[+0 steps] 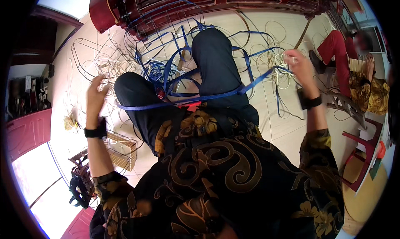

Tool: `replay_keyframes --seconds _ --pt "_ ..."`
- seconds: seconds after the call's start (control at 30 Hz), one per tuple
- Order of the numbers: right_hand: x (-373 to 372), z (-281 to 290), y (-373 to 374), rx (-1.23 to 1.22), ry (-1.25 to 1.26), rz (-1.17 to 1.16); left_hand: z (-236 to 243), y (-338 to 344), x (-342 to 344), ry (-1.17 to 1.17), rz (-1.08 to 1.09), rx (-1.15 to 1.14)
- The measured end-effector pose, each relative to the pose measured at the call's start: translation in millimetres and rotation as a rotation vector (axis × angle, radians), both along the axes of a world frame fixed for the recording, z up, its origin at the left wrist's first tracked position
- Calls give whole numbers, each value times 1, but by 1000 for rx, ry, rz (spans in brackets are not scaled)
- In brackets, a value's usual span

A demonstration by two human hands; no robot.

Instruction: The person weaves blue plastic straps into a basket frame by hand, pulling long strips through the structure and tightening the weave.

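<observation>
A flat blue strap (pixel 227 94) lies across my lap, from beside my left knee up to the right, close to my right hand. My left hand (pixel 96 98) is raised left of my knee, its fingers loosely bent and thumb apart, with nothing seen in it. My right hand (pixel 302 69) is raised to the right, fingers bent and apart and slightly blurred. The strap passes near or behind its fingers; no grip on it shows. Beyond my knees lies a tangle of blue strapping (pixel 156 70), partly hidden by my legs.
A wire frame (pixel 166 26) stands by a dark red wooden bench (pixel 183 1) at the far side. Pale loose strips (pixel 112 57) lie at left. A slatted wooden piece (pixel 123 151) stands below my left hand. At right, another person (pixel 358 80) sits near a red stool (pixel 366 151).
</observation>
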State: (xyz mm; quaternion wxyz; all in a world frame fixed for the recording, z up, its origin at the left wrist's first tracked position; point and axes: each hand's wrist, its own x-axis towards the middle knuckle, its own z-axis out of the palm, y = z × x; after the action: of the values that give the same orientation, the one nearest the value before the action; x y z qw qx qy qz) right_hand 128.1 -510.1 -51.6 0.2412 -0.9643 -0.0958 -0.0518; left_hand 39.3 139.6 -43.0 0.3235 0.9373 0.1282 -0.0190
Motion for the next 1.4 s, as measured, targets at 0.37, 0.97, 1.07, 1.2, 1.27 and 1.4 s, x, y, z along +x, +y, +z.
replay_keyframes --seconds 0.37,0.97,1.07,1.2,1.27,1.4 --pt "-70 -16 118 47 175 369 -37 -275 18 279 -721 -377" --pt "-47 59 138 559 481 321 58 -252 30 636 -589 -1052" --pt "-49 67 148 524 359 397 62 -244 25 653 -624 -1069" --pt "-57 65 165 359 -12 518 50 -254 23 655 -505 -1200" --pt "-64 64 176 259 -209 533 40 -256 25 646 -432 -1277" --pt "-80 71 186 379 -155 355 40 -258 27 472 -309 -1435"
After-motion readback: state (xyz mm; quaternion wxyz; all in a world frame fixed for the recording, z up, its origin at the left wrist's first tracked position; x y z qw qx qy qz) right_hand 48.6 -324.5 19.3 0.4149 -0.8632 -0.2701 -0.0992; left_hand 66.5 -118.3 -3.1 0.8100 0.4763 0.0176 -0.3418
